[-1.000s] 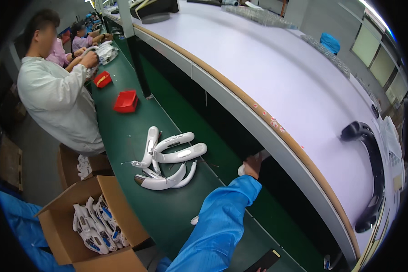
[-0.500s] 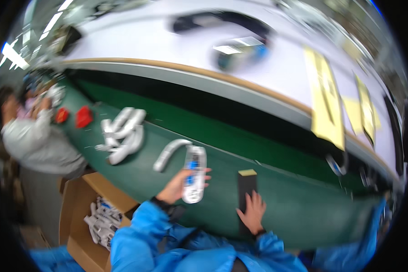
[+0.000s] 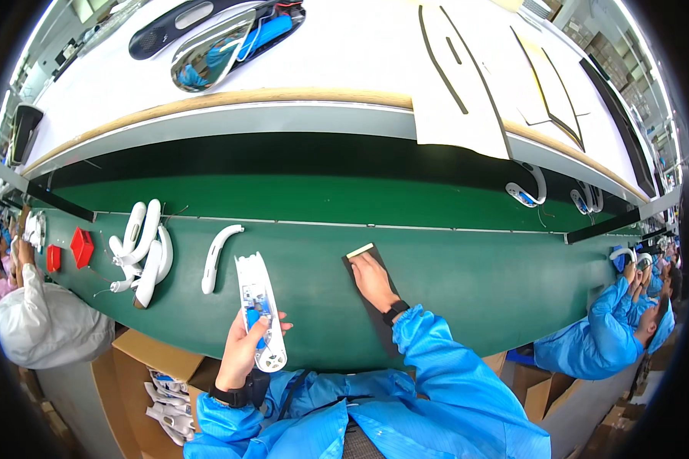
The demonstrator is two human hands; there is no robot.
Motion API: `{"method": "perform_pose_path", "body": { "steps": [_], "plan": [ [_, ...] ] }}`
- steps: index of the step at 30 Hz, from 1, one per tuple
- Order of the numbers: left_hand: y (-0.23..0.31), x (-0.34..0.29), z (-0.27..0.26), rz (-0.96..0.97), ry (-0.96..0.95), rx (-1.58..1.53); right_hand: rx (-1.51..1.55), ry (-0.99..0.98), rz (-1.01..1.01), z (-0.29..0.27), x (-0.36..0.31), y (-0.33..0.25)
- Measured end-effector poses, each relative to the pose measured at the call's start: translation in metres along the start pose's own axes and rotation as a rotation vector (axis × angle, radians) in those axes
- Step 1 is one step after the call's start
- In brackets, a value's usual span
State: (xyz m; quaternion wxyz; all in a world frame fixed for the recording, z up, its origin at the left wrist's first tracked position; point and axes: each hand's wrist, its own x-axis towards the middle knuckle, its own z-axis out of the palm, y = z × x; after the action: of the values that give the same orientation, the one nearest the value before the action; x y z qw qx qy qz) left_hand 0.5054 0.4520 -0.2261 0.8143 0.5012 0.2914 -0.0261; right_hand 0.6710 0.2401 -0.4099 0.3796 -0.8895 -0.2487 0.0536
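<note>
My left hand (image 3: pixel 242 350) is closed round an elongated white plastic housing (image 3: pixel 273 361), held tilted above the table's near edge. The housing's open side faces up and shows a circuit board and a blue part (image 3: pixel 253 317). My right hand (image 3: pixel 373 280) is on a flat black strip (image 3: pixel 380 324) with a pale yellow end (image 3: pixel 360 250). Its fingers are drawn together at the strip's far end, the tips at its left edge; the thumb is hidden. A curved white plastic piece (image 3: pixel 217 260) lies on the green table beyond the housing.
A pile of white curved parts (image 3: pixel 147 252) and red containers (image 3: pixel 83 248) lie to the left. A raised white shelf (image 3: pixel 344 57) spans the far side, with paper sheets (image 3: pixel 455 76) over its edge. A cardboard box (image 3: pixel 119 398) stands lower left. Co-workers (image 3: pixel 46 325) sit on both sides.
The view has swung right. My right hand has moved up the black strip to its pale end, its fingers now drawn together instead of spread. My left hand still holds the white housing.
</note>
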Motion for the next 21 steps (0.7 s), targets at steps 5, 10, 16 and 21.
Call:
{"method": "perform_pose_path", "body": {
  "steps": [5,10,16,21],
  "plan": [
    [0.0,-0.01,-0.012,0.013,-0.083,0.118,-0.157,-0.063,-0.05,0.013,0.017,0.001],
    [-0.01,-0.011,-0.023,0.008,-0.076,0.037,-0.294,-0.357,-0.085,0.006,0.049,0.009],
    [-0.011,-0.019,-0.024,0.047,-0.188,-0.065,-0.178,-0.405,-0.049,0.005,0.049,0.011],
    [-0.013,-0.016,-0.027,0.086,-0.225,-0.047,0.763,-0.212,0.327,-0.051,-0.006,-0.104]
  ]
}}
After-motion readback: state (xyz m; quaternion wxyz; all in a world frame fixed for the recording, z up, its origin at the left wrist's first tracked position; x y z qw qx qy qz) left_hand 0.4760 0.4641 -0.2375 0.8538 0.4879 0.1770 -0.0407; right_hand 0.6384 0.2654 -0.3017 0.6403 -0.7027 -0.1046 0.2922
